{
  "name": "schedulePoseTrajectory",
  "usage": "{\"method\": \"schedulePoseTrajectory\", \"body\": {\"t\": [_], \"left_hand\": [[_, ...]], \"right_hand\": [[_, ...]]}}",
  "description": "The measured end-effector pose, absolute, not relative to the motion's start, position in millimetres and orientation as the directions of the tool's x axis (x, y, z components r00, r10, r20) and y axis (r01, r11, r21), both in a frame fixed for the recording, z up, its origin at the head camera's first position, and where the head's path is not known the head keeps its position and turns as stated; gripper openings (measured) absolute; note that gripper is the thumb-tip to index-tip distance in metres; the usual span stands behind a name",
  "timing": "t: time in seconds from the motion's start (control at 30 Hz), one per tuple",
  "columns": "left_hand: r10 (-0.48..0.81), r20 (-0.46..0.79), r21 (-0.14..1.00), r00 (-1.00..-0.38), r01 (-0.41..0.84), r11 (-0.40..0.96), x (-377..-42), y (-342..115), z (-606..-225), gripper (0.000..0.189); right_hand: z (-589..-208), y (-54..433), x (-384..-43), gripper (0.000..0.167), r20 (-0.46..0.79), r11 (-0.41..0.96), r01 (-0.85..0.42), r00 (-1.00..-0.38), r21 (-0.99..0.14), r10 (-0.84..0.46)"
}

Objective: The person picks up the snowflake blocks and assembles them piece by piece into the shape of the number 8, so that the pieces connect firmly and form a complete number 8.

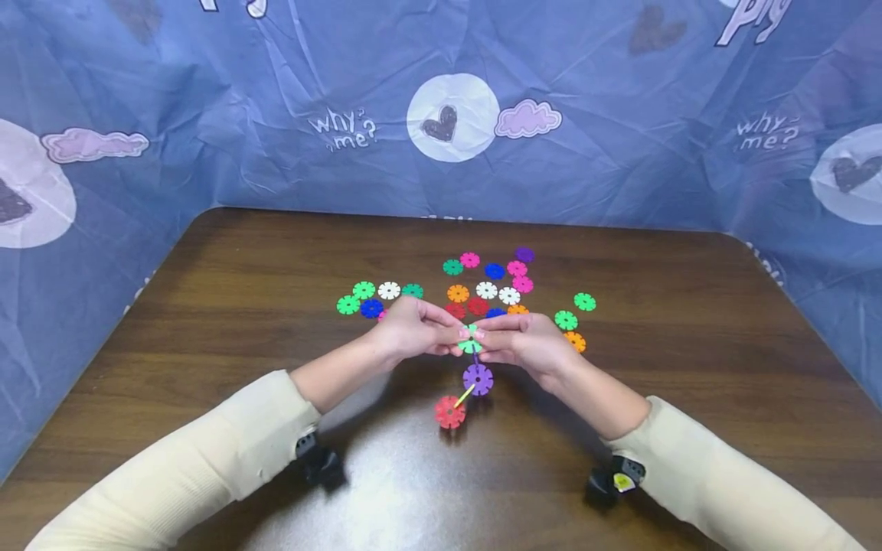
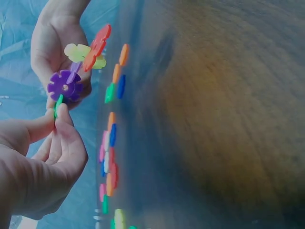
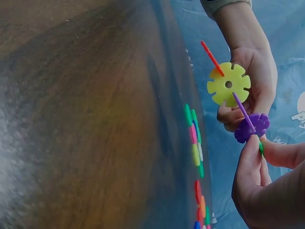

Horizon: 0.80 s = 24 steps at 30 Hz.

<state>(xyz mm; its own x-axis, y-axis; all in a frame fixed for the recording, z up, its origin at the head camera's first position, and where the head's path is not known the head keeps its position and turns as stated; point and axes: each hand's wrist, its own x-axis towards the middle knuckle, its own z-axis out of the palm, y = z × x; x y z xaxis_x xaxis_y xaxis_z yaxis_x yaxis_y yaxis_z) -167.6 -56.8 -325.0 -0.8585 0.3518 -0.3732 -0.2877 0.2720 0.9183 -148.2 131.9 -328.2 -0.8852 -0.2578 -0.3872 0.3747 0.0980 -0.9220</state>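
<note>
Both hands meet over the middle of the table. My left hand [image 1: 422, 329] pinches the left edge of a light green notched disc [image 1: 471, 346] between thumb and fingers. On its opposite edge, my right hand [image 1: 527, 344] pinches the same disc. A chain of slotted discs hangs from it toward me: a purple disc [image 1: 478, 379] plus a second purple one [image 3: 243, 111] seen edge-on, a yellow disc [image 3: 228, 85], and a red disc [image 1: 450, 412] at the free end. In the left wrist view the green disc [image 2: 58, 106] shows edge-on between the left fingertips.
Loose notched discs lie flat beyond the hands: a left cluster with a blue disc [image 1: 372, 308], a middle group with a white disc [image 1: 486, 290], and a right group with an orange disc [image 1: 574, 341]. A blue printed cloth [image 1: 586, 176] hangs behind the brown table [image 1: 276, 252].
</note>
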Motion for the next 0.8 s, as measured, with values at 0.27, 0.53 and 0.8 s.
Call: {"method": "schedulePoseTrajectory", "body": {"t": [0.27, 0.53, 0.8], "left_hand": [[0.382, -0.379, 0.913, -0.843, -0.274, 0.301, -162, -62, -341, 0.024], [0.386, -0.168, 0.858, -0.907, 0.057, 0.510, -186, -106, -317, 0.023], [0.451, 0.012, 0.516, -0.893, 0.392, 0.762, -185, -137, -339, 0.015]], "right_hand": [[-341, 130, -144, 0.040, -0.418, 0.112, 0.403, -0.872, -0.908, -0.256], [-331, 137, -152, 0.042, -0.422, 0.105, 0.408, -0.877, -0.907, -0.230], [-331, 141, -152, 0.042, -0.449, 0.106, 0.436, -0.867, -0.894, -0.218]]}}
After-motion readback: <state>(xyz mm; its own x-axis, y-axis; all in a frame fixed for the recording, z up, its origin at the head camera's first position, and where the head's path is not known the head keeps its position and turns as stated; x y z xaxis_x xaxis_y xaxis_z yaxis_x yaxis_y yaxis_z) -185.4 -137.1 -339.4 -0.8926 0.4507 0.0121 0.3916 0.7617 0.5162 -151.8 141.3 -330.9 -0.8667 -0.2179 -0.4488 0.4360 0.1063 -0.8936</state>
